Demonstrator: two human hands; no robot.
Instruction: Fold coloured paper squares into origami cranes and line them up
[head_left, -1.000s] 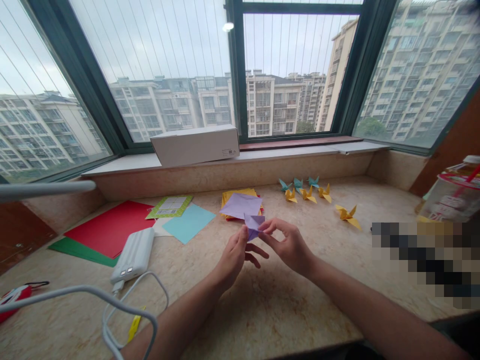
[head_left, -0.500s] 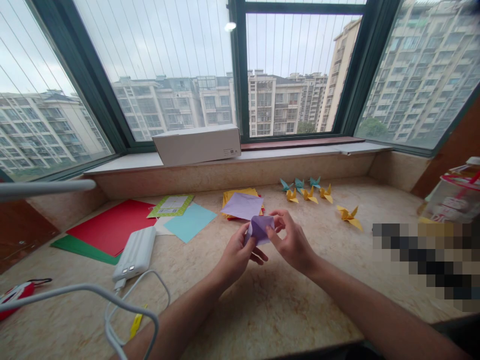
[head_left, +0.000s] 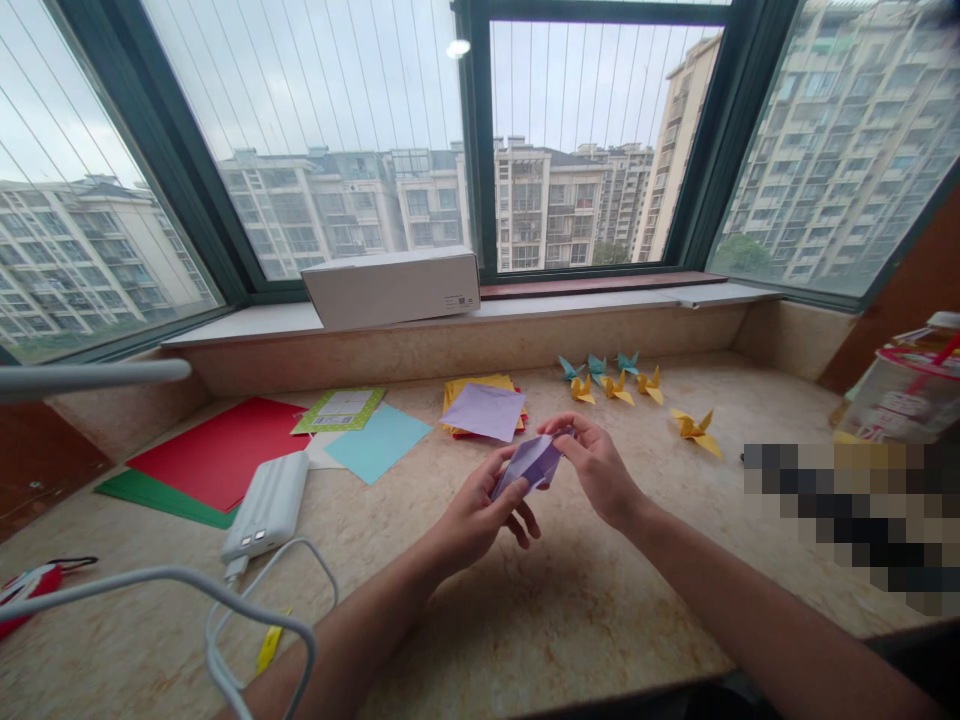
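A partly folded sheet of purple origami paper (head_left: 534, 464) is held above the counter between both hands. My left hand (head_left: 491, 500) grips its lower left side, thumb on top and the other fingers beneath. At its upper right corner, my right hand (head_left: 589, 462) pinches the paper between thumb and fingers. Just behind lies a stack of square paper with a light purple sheet (head_left: 484, 410) on top and yellow and red ones under it. Several folded paper cranes stand to the right, among them a larger yellow crane (head_left: 697, 430) and a small teal crane (head_left: 598, 367).
Left are red paper (head_left: 225, 455), green paper (head_left: 161, 500), light blue paper (head_left: 379, 445) and a green-bordered packet (head_left: 341, 410). A white power bank (head_left: 268, 505) trails a white cable (head_left: 262, 612) near my left forearm. A white box (head_left: 394, 290) rests on the sill; a plastic cup (head_left: 907, 395) stands right.
The purple paper has opened from a compact, upright shape into a longer, slanted one. My right hand has shifted slightly right, drawing its upper corner outward; my left hand keeps its hold.
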